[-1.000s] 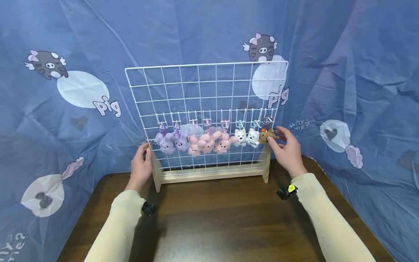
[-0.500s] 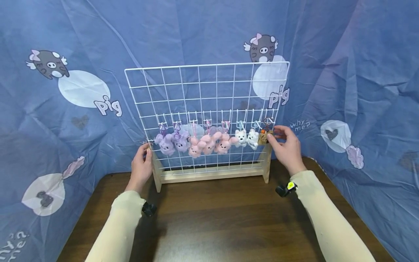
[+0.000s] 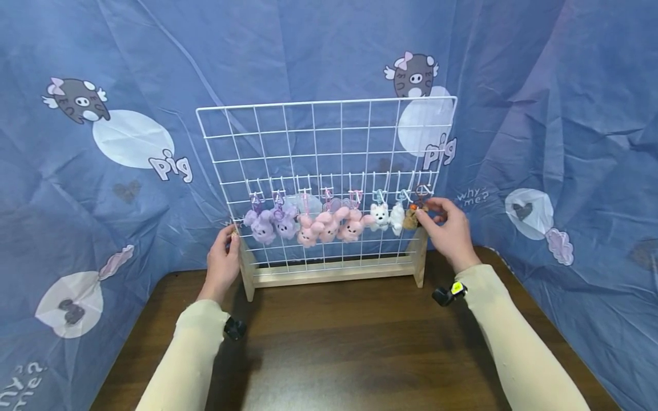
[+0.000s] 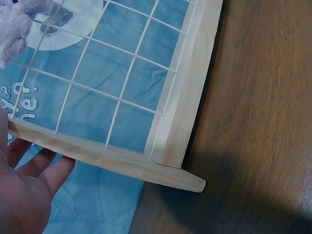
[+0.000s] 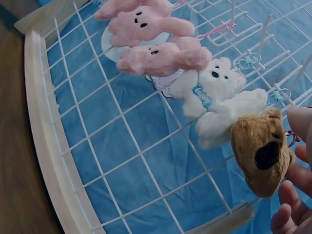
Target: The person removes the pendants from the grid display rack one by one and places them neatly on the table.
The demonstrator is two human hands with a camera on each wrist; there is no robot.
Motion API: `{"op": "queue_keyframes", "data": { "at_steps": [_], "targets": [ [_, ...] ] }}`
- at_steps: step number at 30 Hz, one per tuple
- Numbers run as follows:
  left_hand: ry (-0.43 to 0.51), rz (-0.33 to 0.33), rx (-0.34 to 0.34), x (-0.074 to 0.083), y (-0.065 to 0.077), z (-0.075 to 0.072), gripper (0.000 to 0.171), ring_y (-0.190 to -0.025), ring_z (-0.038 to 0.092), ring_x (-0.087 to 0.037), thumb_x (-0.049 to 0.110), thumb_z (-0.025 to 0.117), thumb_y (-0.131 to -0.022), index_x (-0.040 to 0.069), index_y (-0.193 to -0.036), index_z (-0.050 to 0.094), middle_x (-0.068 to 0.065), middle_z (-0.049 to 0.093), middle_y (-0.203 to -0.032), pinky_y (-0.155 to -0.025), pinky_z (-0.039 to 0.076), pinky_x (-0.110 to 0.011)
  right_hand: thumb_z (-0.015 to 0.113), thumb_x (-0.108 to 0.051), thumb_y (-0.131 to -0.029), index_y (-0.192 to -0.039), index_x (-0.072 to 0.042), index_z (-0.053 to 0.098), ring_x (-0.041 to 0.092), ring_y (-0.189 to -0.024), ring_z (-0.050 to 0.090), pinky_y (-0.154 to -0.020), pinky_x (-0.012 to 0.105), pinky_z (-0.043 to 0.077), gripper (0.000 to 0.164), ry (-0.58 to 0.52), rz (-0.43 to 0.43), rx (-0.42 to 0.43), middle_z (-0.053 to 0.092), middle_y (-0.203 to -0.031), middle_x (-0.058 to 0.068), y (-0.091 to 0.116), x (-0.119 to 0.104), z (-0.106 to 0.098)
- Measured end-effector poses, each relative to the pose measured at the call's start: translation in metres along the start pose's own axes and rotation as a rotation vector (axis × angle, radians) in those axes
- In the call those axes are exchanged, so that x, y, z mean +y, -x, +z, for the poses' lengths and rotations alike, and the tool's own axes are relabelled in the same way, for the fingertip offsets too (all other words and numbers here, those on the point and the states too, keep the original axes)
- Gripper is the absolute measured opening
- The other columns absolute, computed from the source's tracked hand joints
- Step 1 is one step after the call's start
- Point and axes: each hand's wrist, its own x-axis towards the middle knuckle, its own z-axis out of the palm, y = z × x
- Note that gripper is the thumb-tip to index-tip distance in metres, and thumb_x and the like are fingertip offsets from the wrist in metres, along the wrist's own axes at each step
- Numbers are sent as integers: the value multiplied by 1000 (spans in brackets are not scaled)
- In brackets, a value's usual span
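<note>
My left hand (image 3: 222, 262) grips the left wooden leg of the stand, with fingers behind the leg (image 4: 87, 150) in the left wrist view. Over at the right end, my right hand (image 3: 452, 237) pinches a brown plush keychain (image 3: 410, 220) between thumb and fingers. It hangs by a ring from a hook. In the right wrist view the brown plush (image 5: 258, 151) shows a large dark nose and overlaps a white plush dog (image 5: 226, 117). Two purple plush keychains (image 3: 263, 228), three pink bunny ones (image 3: 353, 225) and another white dog (image 3: 379, 216) hang along the same row.
A white wire grid rack (image 3: 341, 101) stands upright in a wooden base (image 3: 334, 275) near the back of the brown table (image 3: 339, 348). Behind and beside it hangs a blue curtain (image 3: 329, 51) printed with pigs. Dark wrist cameras (image 3: 235, 328) sit on both sleeves.
My right hand has shifted slightly left and turned the brown plush. The neighbouring white dog has rotated sideways. My left hand stays on the leg.
</note>
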Motion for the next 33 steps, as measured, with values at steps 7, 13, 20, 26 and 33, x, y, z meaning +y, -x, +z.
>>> {"op": "queue_keyframes", "data": {
  "at_steps": [7, 13, 20, 26, 33],
  "targets": [
    [-2, 1, 9, -2, 0, 2, 40, -132, 57, -44, 22, 44, -114, 9, -151, 51, -26, 60, -144, -113, 41, -56, 73, -33, -100, -129, 1, 69, 21, -98, 57, -86, 26, 44, 45, -22, 30, -63, 69, -119, 22, -2, -3, -1],
    [6, -18, 1, -2, 2, 1, 40, -134, 56, -43, 23, 43, -115, 10, -152, 51, -25, 58, -145, -114, 40, -57, 73, -35, -100, -122, 2, 68, 21, -105, 62, -90, 24, 46, 43, -47, 69, -80, 70, -116, 20, -2, -3, -1],
    [-12, -16, 6, 0, 2, 0, 40, -131, 58, -43, 22, 44, -114, 10, -151, 51, -25, 60, -143, -113, 42, -56, 76, -24, -99, -119, 5, 66, 3, -90, 64, -80, 14, 50, 37, -132, 60, -80, 71, -109, 9, -1, -4, -2],
    [-18, -11, 11, 1, 2, 1, 38, -129, 59, -42, 20, 44, -114, 9, -150, 52, -25, 61, -142, -111, 42, -56, 74, -13, -99, -131, 9, 61, -1, -88, 65, -75, 13, 52, 41, -227, 60, -111, 65, -125, 25, 1, -4, -5],
    [-12, -10, 13, 0, 1, 1, 38, -127, 59, -42, 21, 44, -114, 10, -149, 53, -25, 62, -141, -110, 43, -56, 71, -12, -101, -138, 7, 58, 0, -81, 65, -68, 16, 52, 44, -261, 86, -129, 64, -121, 17, 3, -4, -9]
  ]
}}
